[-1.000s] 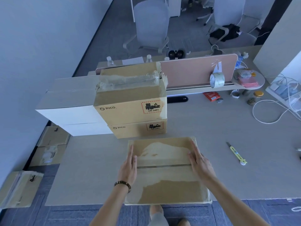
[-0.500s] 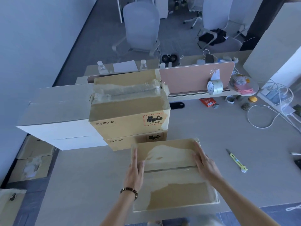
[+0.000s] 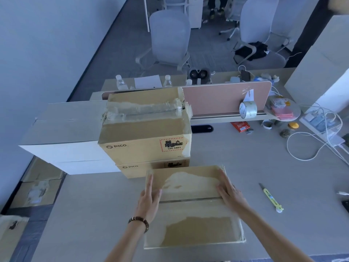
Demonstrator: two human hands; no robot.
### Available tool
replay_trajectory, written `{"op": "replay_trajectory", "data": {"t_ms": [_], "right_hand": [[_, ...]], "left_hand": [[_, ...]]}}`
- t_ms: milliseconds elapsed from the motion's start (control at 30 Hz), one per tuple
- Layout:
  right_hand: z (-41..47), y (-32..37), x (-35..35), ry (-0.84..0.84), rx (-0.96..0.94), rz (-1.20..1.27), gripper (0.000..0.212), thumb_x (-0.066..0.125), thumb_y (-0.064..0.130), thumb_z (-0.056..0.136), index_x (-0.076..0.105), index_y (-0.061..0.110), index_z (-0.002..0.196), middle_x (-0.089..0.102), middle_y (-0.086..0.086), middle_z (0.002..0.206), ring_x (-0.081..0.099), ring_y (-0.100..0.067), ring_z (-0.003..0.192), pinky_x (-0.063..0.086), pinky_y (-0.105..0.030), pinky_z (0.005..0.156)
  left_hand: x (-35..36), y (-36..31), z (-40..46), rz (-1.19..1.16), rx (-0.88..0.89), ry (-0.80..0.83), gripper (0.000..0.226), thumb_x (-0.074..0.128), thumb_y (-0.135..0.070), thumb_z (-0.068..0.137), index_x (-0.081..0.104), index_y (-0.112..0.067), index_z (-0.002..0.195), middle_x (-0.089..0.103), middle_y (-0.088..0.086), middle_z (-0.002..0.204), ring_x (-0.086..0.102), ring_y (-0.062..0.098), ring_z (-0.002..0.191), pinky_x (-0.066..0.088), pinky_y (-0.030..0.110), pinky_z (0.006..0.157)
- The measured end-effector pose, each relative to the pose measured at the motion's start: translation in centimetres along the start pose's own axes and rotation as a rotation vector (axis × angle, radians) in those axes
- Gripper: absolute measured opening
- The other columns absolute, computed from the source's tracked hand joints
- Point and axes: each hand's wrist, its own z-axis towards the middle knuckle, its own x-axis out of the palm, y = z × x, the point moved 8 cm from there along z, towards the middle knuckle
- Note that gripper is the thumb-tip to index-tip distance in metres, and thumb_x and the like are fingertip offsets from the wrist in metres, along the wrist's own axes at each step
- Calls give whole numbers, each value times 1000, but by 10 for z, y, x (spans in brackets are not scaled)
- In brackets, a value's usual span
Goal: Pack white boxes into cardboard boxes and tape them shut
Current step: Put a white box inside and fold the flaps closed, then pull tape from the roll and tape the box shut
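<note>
Pale grey counter (image 3: 236, 167) in an office, grey carpet floor, two white swivel chairs (image 3: 170, 38) behind, pink divider panel (image 3: 224, 97) along the counter's far edge. Near front edge: closed cardboard box (image 3: 190, 207), flaps meeting at a centre seam, top surface torn with pale peeled patches; contents not visible. Left hand (image 3: 149, 199) lies flat with fingers straight along the box's left edge, beaded bracelet on the wrist; right hand (image 3: 229, 193) flat on the right edge, fingers extended. Hands well apart, pressing, not gripping. Just behind: two stacked PICO cartons (image 3: 145, 146), upper one sealed with crumpled clear tape. White boxes (image 3: 69, 148) stacked beside them, left. Tape roll (image 3: 247, 109) upright by the divider. Yellow utility knife (image 3: 272, 198) lies right of the box.
</note>
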Motion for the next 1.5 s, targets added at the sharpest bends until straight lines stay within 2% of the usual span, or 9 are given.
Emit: {"op": "replay_trajectory", "data": {"t_ms": [100,167,267,333,533,900,1167,1367,1500], "right_hand": [[0,1,-7,29,-8,19,59,42,46,104,8,58,151,39,6,158,45,-25,139,38,-34,104],[-1,1,-14,45,12,30,58,48,44,102,19,56,151,45,3,149,51,-24,130,39,-31,94],[1,5,-28,52,-8,11,52,54,40,99,33,51,146,46,3,143,56,-23,114,42,-32,89],[5,7,-41,37,-19,-3,52,55,41,99,36,43,148,43,3,147,54,-23,120,40,-32,90],[14,7,-94,-25,-29,-51,50,54,42,99,42,33,147,42,3,150,51,-20,126,39,-32,96],[64,-36,-206,-60,12,-291,50,51,44,99,48,25,145,45,-3,147,46,-23,133,39,-35,106],[121,-36,-266,-56,-20,-344,50,48,45,100,46,24,146,49,-8,146,47,-24,133,42,-37,102],[173,-27,-297,-49,27,16,36,56,42,96,67,21,123,69,0,120,65,-24,106,54,-37,87],[201,-26,-309,-75,74,178,41,60,36,93,64,20,130,70,0,122,65,-22,107,53,-33,85]], "left_hand": [[-14,-8,4,-47,0,-17,65,57,-45,95,22,-49,150,37,-1,150,41,22,135,44,42,104],[-24,-14,5,22,-21,-37,62,63,-39,92,35,-40,148,34,-1,150,42,23,133,54,36,91],[-33,-35,4,207,-27,-68,48,59,-34,95,47,-27,142,27,9,158,33,22,143,49,26,93],[-34,-62,2,310,39,-78,43,56,-36,97,52,-24,138,38,5,153,41,18,137,45,25,96],[6,-143,10,323,163,21,34,57,-41,94,61,-27,125,63,-9,131,58,11,120,46,27,99],[103,-292,67,502,341,142,36,53,-41,96,59,-21,126,64,0,128,60,19,115,49,31,96],[138,-371,131,434,307,119,31,58,-37,93,64,-19,117,67,1,118,63,21,106,48,26,88],[143,-421,173,259,288,28,21,60,-30,92,66,-14,104,68,2,109,63,23,102,49,29,86],[151,-439,190,156,249,-5,21,59,-26,93,66,-12,107,68,1,111,62,20,104,42,23,81]]}}
